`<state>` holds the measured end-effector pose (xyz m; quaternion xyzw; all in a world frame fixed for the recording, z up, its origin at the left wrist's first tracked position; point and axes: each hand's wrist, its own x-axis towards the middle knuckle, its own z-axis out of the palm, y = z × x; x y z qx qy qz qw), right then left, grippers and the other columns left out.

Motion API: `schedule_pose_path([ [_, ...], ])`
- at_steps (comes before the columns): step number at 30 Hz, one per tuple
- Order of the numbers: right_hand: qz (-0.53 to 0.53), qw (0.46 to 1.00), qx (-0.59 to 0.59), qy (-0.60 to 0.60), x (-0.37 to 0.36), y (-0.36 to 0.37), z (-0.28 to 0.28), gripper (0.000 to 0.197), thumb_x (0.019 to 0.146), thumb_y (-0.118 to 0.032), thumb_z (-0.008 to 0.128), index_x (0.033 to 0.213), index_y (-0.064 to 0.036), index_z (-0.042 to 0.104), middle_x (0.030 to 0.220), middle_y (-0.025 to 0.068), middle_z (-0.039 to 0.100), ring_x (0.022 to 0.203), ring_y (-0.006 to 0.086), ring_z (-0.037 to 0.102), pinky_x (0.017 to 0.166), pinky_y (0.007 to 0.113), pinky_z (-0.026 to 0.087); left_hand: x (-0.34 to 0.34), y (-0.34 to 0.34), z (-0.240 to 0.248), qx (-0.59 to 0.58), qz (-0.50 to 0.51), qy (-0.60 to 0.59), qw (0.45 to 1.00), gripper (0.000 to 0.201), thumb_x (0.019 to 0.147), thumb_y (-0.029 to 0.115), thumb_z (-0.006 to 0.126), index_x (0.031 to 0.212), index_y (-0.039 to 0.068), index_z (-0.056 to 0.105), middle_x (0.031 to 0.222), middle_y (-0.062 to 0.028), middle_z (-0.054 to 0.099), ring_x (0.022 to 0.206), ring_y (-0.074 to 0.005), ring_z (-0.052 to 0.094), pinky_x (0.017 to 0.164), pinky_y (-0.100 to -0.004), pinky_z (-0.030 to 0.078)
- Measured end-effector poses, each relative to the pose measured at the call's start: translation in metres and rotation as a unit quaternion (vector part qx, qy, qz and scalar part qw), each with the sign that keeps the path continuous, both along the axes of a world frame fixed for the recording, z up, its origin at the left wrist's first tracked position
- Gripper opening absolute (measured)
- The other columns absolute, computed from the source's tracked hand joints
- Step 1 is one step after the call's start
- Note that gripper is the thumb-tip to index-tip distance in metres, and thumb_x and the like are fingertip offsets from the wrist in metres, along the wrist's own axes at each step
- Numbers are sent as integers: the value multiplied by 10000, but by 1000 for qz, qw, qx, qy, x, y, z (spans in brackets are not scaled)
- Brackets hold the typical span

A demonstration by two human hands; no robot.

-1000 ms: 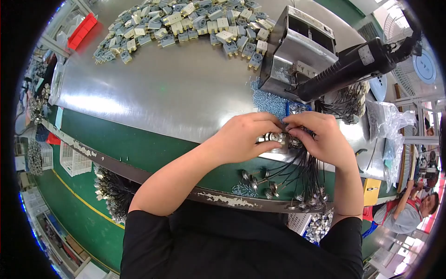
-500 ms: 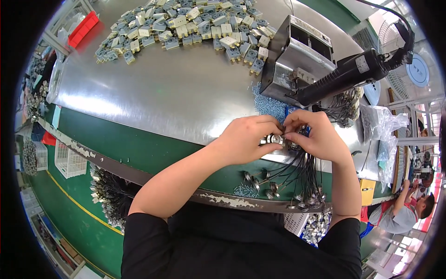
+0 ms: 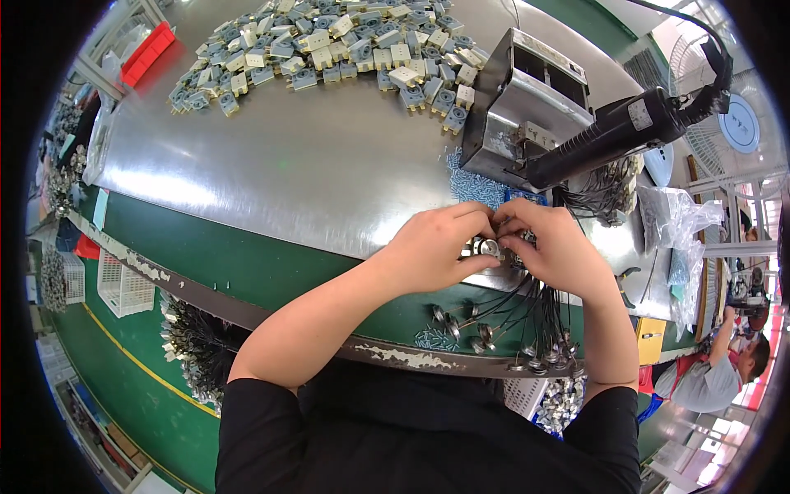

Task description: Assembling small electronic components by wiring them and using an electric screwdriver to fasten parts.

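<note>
My left hand [image 3: 440,251] points toward two o'clock, my right hand [image 3: 550,245] toward eleven, both with fingers [image 3: 471,212] bent, tips close together.

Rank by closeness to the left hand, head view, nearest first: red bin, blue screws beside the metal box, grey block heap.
1. Blue screws, just beyond the left hand
2. Grey block heap, top of the picture
3. Red bin, upper left
</note>
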<state>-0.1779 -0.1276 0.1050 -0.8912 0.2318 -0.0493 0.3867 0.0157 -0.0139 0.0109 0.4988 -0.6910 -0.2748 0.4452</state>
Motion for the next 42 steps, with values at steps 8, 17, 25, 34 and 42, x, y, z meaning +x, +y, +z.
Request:
schedule_pose_path([
  [8, 40, 994, -101, 32, 0, 2, -1, 288, 881, 66, 707, 1159, 7, 665, 1049, 176, 758, 969, 371, 782, 827, 423, 612, 1, -1, 0, 4, -7, -8, 1000, 352, 877, 241, 881, 1115, 38, 719, 1164, -120, 710, 1021, -360, 720, 855, -449, 589],
  [17, -35, 997, -65, 35, -4, 5, -1, 347, 880, 36, 747, 1209, -15, 652, 1041, 196, 779, 985, 391, 770, 845, 451, 605, 0, -1, 2, -11, -9, -2, 1000, 366, 880, 209, 869, 1172, 43, 726, 1197, -108, 725, 1054, -345, 728, 889, -437, 600],
  [25, 10, 982, -189, 6, -14, 6, -8, 372, 873, -41, 815, 1212, -22, 665, 1000, 182, 766, 934, 377, 766, 812, 446, 606, -1, -2, 0, -9, -18, -15, 1000, 298, 885, 187, 861, 1147, 67, 784, 1227, -101, 745, 1062, -327, 745, 893, -426, 621],
  [34, 4, 987, -160, -8, -12, 7, -2, 271, 875, -41, 827, 1119, -6, 714, 991, 160, 759, 890, 348, 757, 782, 427, 598, 1, -2, 4, 0, -21, -26, 999, 302, 889, 191, 857, 1154, 66, 782, 1224, -98, 743, 1051, -323, 745, 889, -425, 619],
  [42, -24, 985, -156, -65, -18, 0, -2, 283, 874, -43, 835, 1132, -3, 725, 988, 151, 762, 886, 305, 764, 785, 392, 595, 2, -3, 1, -3, -30, -16, 999, 303, 894, 194, 851, 1159, 68, 777, 1230, -97, 739, 1049, -326, 742, 884, -429, 617],
])
